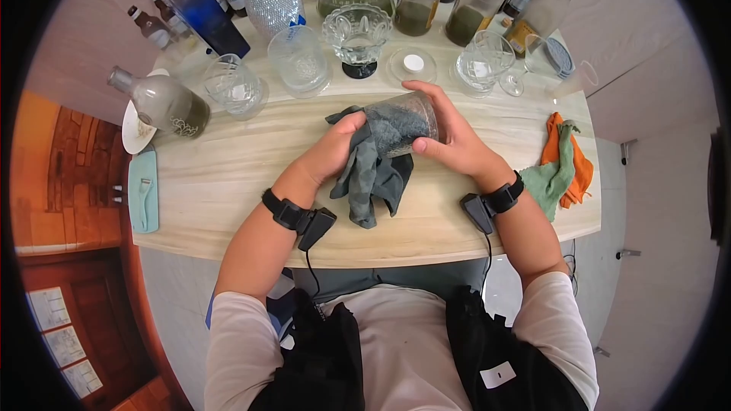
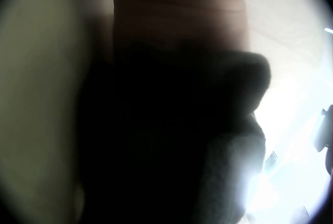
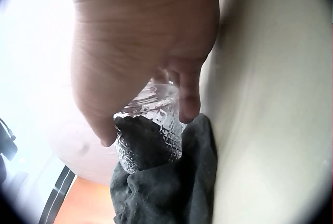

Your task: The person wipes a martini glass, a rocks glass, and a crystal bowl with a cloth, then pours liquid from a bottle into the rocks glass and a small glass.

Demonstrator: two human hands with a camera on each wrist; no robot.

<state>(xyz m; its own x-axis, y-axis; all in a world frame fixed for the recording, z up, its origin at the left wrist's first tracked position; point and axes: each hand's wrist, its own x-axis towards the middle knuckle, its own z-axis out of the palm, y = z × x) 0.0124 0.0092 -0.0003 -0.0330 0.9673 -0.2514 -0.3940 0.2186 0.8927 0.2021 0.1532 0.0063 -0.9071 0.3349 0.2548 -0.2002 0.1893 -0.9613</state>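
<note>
Far to the left of the patterned glass tumbler (image 1: 407, 123), a glass bottle (image 1: 183, 110) is on the tabletop (image 1: 244, 160). Just left of the tumbler is the left hand (image 1: 335, 144). It pinches a gray cloth (image 1: 369, 183) with its thumb on top; its other fingers are hidden. The gray cloth bunches up at the tumbler's left end and hangs on its near side. Dark cloth shows through the glass, but I can't tell how much is inside and how much is behind. The tumbler is tipped on its side over the tabletop, between the two hands. Its long way runs from one hand to the other. The right hand (image 1: 457, 137) wraps round its right end, so that hand seems the nearer one to the glass. Well to the right of the tumbler, a green cloth (image 1: 554, 179) lies partly on an orange cloth (image 1: 580, 171).
</note>
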